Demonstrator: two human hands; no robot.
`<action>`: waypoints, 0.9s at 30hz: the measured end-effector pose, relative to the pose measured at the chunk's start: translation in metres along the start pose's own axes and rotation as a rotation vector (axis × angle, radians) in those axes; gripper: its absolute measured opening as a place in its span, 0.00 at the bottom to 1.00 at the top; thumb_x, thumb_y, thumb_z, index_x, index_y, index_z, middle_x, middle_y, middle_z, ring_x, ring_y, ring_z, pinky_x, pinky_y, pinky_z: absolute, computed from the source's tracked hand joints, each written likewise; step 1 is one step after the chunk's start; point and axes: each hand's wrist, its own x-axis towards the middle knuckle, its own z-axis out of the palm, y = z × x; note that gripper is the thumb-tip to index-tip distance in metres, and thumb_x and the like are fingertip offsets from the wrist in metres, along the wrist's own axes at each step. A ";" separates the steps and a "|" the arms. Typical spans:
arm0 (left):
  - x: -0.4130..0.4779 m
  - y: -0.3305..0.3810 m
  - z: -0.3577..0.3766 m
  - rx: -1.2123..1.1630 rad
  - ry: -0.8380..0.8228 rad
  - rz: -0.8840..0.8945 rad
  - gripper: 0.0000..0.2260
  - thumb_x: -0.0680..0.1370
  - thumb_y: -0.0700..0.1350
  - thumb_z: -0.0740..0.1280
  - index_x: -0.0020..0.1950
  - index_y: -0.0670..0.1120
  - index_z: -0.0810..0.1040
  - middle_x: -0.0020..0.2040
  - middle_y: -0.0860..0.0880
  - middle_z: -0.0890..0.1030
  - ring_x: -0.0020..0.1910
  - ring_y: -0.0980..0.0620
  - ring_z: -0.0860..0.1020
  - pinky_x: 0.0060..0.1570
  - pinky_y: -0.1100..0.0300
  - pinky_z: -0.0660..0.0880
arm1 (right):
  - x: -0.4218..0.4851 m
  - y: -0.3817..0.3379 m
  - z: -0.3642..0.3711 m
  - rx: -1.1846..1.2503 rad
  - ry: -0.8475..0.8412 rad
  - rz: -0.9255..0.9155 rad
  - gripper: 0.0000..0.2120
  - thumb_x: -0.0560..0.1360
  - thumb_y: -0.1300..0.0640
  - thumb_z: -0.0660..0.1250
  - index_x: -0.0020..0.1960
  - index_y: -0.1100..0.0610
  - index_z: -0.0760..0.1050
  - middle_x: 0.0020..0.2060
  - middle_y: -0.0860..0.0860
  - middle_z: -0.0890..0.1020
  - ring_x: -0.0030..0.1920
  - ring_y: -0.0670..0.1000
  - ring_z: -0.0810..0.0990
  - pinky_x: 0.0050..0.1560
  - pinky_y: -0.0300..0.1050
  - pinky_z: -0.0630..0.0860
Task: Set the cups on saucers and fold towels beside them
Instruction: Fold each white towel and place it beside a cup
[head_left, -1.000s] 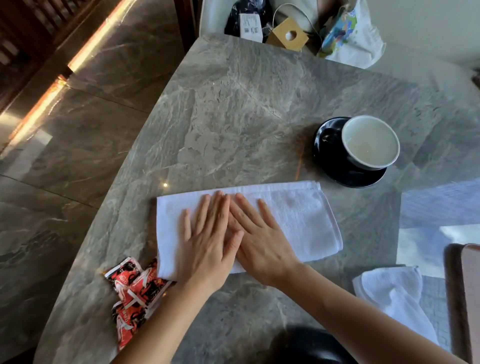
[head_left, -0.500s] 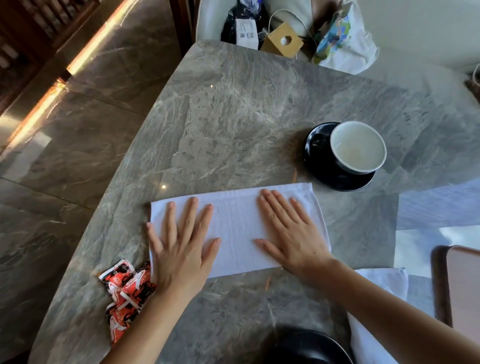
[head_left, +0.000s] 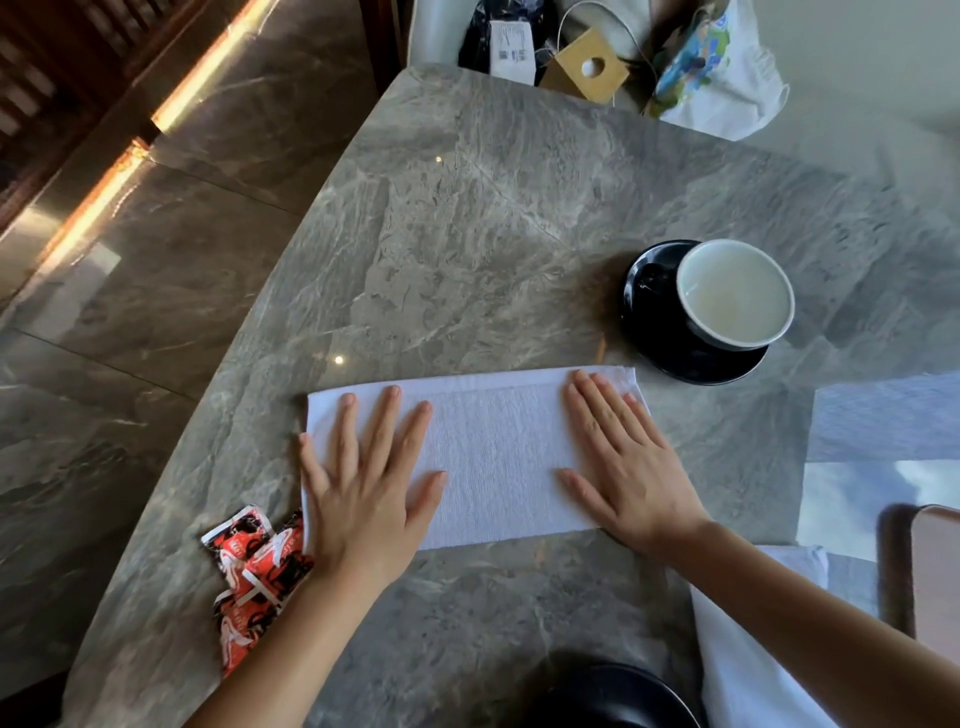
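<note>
A white towel (head_left: 496, 452), folded into a long rectangle, lies flat on the grey marble table (head_left: 493, 218). My left hand (head_left: 366, 483) presses its left end with straight, spread fingers. My right hand (head_left: 626, 462) lies flat on its right end the same way. Behind the towel's right corner a cup (head_left: 735, 293), dark outside and white inside, stands on a black saucer (head_left: 660, 332). A second white towel (head_left: 748, 660) lies at the near right, partly under my right forearm. A dark round rim (head_left: 608, 693) shows at the bottom edge.
Red and white snack packets (head_left: 249, 566) lie near the table's left edge beside my left wrist. At the far end, beyond the table, sit a small wooden box (head_left: 584, 65), a dark bag (head_left: 501, 36) and a printed white bag (head_left: 717, 67). A brown board (head_left: 935, 577) sits at the right.
My hands started together at the towel's middle and slid apart to its two ends, smoothing it flat. The cup and saucer have not moved on the table.
</note>
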 end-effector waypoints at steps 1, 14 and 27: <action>0.000 0.000 -0.001 0.001 0.000 0.000 0.28 0.76 0.62 0.49 0.75 0.55 0.58 0.77 0.51 0.57 0.76 0.41 0.53 0.67 0.30 0.50 | 0.000 0.000 0.000 -0.002 0.001 -0.002 0.35 0.79 0.39 0.48 0.77 0.60 0.49 0.78 0.54 0.51 0.78 0.51 0.46 0.77 0.51 0.45; -0.001 0.005 -0.011 -0.079 -0.042 -0.020 0.28 0.77 0.61 0.49 0.76 0.55 0.51 0.78 0.50 0.49 0.77 0.43 0.43 0.69 0.33 0.45 | -0.001 0.000 0.003 0.015 -0.005 0.019 0.35 0.78 0.39 0.48 0.78 0.57 0.48 0.78 0.53 0.52 0.78 0.51 0.47 0.76 0.55 0.48; -0.066 0.063 -0.019 -0.291 -0.030 -0.131 0.32 0.72 0.60 0.58 0.71 0.43 0.67 0.64 0.45 0.76 0.58 0.42 0.76 0.60 0.40 0.70 | -0.031 -0.010 -0.008 0.069 0.019 0.222 0.32 0.75 0.34 0.45 0.76 0.44 0.55 0.75 0.50 0.58 0.73 0.53 0.56 0.66 0.52 0.59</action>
